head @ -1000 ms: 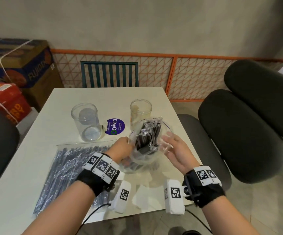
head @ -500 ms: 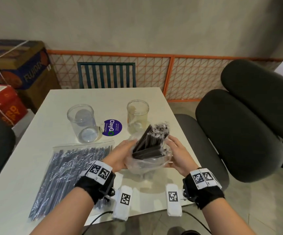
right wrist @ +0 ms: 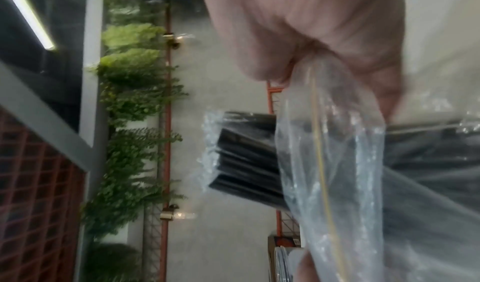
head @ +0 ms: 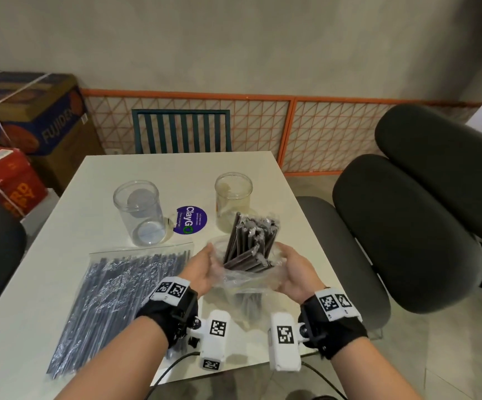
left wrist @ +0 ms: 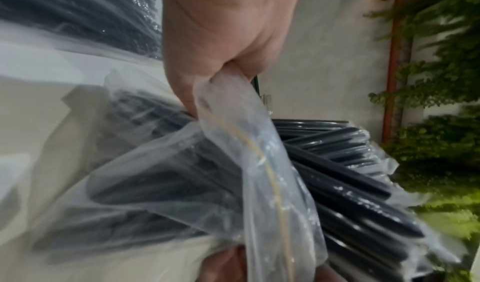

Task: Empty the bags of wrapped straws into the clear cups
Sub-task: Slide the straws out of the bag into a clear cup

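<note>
A clear plastic bag (head: 248,277) hangs between my hands over the table's near right part, and a bundle of wrapped black straws (head: 248,243) sticks up out of its open mouth. My left hand (head: 202,268) grips the bag's left edge (left wrist: 233,110), my right hand (head: 294,269) grips its right edge (right wrist: 324,93). Behind the bundle stands a clear cup (head: 233,202). A second clear cup (head: 141,212) stands to its left. A full flat bag of wrapped straws (head: 118,301) lies on the table's left part.
A round purple sticker (head: 191,220) lies between the cups on the white table (head: 60,226). A teal chair (head: 182,131) stands behind the table, dark padded chairs (head: 401,226) to the right, cardboard boxes (head: 29,116) at back left.
The bag's mouth has been pulled down round the straws, so the bundle stands further out. Both hands have sunk a little and drawn closer together on the bag.
</note>
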Demonstrator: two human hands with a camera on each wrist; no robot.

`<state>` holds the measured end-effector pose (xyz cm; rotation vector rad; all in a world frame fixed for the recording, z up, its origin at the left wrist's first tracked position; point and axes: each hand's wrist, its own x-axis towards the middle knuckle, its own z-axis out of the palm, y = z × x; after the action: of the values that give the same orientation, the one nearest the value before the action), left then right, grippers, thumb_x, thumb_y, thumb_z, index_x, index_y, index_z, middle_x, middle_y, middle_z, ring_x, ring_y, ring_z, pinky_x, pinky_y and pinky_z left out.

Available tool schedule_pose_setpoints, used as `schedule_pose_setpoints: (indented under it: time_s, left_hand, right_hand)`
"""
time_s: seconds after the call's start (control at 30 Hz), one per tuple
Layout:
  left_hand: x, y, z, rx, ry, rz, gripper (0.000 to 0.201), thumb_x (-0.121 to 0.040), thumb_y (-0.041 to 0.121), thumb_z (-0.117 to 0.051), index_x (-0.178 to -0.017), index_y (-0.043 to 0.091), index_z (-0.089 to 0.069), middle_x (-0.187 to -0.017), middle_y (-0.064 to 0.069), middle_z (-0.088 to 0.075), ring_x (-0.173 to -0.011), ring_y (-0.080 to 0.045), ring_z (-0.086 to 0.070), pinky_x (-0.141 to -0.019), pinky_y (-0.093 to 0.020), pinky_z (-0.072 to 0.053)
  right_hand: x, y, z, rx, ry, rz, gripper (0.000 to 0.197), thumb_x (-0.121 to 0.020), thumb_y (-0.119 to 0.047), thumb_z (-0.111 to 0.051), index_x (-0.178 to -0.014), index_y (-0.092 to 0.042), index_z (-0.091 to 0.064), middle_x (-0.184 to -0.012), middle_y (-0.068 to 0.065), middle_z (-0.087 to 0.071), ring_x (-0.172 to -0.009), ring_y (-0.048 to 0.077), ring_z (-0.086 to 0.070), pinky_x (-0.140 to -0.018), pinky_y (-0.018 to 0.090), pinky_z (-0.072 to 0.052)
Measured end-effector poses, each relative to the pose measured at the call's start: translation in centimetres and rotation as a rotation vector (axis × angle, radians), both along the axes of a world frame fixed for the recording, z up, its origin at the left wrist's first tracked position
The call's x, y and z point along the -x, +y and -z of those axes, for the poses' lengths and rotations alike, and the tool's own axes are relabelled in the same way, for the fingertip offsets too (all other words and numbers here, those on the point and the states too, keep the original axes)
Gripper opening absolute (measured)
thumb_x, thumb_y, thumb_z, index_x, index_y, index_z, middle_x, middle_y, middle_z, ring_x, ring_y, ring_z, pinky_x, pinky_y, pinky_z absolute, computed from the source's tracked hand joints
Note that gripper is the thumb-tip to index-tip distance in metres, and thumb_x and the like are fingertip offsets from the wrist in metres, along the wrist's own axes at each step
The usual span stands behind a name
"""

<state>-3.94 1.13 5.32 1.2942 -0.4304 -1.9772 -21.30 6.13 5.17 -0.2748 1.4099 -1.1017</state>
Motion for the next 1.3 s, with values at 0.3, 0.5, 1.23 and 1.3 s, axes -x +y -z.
schedule_pose_setpoints:
  time_s: [0.3,0.5,1.23,1.3]
  left_hand:
    - [-1.4,0.6,-0.7,0.029,-0.487,0.535,0.043,-0.098,0.041,-0.035,-0.132,0.015,-0.04,-0.126,-0.014,-0.046,-0.098,-0.033,-0.051,-0.06,-0.038,-0.054]
    - [-1.9,1.7,-1.3,-0.121,-0.006,0.411,0.025,-0.101,0.005,-0.025,-0.117,0.004,-0.045,-0.127,-0.022,-0.05,-0.109,-0.045,-0.054,-0.077,-0.057,-0.053]
    - [-2.9,-2.8,-9.3,0.247,0.012,0.572,0.039,-0.065,0.047,-0.072,-0.078,0.01,-0.076,-0.095,-0.013,-0.069,-0.097,-0.028,-0.06,-0.107,-0.051,-0.036]
    - [-3.2,-3.3,-9.3,0.322,-0.034,0.549,0.04,-0.06,0.043,-0.077,-0.082,0.01,-0.074,-0.095,-0.012,-0.067,-0.095,-0.028,-0.059,-0.107,-0.05,-0.037]
  right_hand:
    - [0.0,0.4,-0.2,0.053,0.188,-0.073,0.053,-0.085,0.017,-0.024,-0.11,-0.019,-0.055,-0.091,0.019,-0.062,-0.063,0.029,-0.063,-0.063,0.041,-0.054]
    - [-0.8,-0.1,-0.2,0.161,-0.19,-0.016,0.028,-0.082,-0.01,-0.046,-0.102,-0.003,-0.062,-0.096,0.02,-0.064,-0.088,0.032,-0.062,-0.093,0.045,-0.046]
    - [-0.1,-2.9,-10.6,0.532,0.743,-0.371,0.019,-0.082,-0.011,-0.068,-0.084,-0.02,-0.052,-0.093,-0.005,-0.05,-0.073,0.006,-0.05,-0.066,0.019,-0.045]
    - [0.1,-3.7,-10.9,0.364,0.896,-0.36,0.056,-0.076,-0.038,-0.074,-0.119,-0.016,-0.046,-0.121,-0.002,-0.035,-0.104,0.015,-0.049,-0.09,0.031,-0.048]
